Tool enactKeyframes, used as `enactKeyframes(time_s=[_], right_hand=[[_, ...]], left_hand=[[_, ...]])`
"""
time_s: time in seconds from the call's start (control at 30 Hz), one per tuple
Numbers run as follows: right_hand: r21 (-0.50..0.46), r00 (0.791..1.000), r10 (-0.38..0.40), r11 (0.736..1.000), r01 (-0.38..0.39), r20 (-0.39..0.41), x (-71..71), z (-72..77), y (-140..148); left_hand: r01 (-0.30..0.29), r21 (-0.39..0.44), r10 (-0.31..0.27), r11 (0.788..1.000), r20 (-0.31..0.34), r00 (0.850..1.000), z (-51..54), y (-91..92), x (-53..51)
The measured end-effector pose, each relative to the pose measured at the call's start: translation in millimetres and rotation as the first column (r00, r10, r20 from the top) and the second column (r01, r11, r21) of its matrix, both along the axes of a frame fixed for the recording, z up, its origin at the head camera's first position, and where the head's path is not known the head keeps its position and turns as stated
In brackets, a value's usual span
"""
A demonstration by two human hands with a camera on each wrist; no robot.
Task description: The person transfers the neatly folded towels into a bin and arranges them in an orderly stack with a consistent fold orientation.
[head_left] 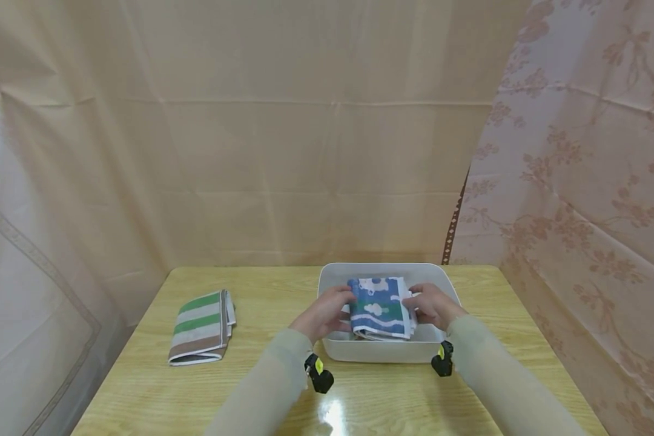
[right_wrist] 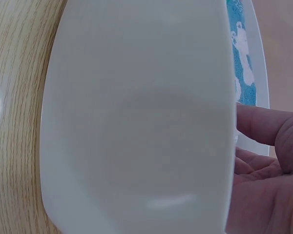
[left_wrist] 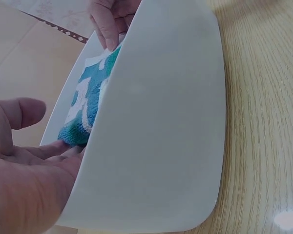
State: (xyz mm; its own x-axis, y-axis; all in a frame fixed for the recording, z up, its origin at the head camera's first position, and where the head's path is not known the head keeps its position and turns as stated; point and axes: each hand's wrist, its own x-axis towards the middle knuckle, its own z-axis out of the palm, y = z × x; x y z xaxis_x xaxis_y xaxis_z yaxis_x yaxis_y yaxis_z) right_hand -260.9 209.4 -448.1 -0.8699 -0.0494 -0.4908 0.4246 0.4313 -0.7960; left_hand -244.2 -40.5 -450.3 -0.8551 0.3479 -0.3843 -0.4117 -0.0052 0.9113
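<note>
A folded blue, green and white patterned towel (head_left: 378,307) is inside a white plastic bin (head_left: 381,352). My left hand (head_left: 327,310) is at the towel's left side; in the left wrist view its fingers (left_wrist: 53,152) touch the towel's lower edge (left_wrist: 85,105) from beneath, with the thumb raised clear. At the right side, my right hand (head_left: 435,304) has its thumb on the towel's edge and its fingers beneath. The bin wall (right_wrist: 136,112) hides part of both hands and the towel in the wrist views.
A folded towel with green, white and brown stripes (head_left: 203,329) lies on the left of the wooden table (head_left: 267,303). Beige curtains (head_left: 305,151) hang behind the table, and a flowered curtain (head_left: 583,200) hangs on the right.
</note>
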Motion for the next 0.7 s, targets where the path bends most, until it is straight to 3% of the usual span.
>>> enactKeyframes(time_s=[0.23,0.7], right_hand=[[0.029,1.0,0.008,1.0,-0.008,-0.011,0.8,-1.1,3.4],[0.038,1.0,0.023,0.999,-0.022,-0.011,-0.8,-3.0,6.0]], left_hand=[[0.026,0.043,-0.026,0.999,-0.008,1.0,1.7,-1.1,2.7],[-0.015,0.047,0.012,0.999,0.062,0.998,4.4,-7.4,-0.2]])
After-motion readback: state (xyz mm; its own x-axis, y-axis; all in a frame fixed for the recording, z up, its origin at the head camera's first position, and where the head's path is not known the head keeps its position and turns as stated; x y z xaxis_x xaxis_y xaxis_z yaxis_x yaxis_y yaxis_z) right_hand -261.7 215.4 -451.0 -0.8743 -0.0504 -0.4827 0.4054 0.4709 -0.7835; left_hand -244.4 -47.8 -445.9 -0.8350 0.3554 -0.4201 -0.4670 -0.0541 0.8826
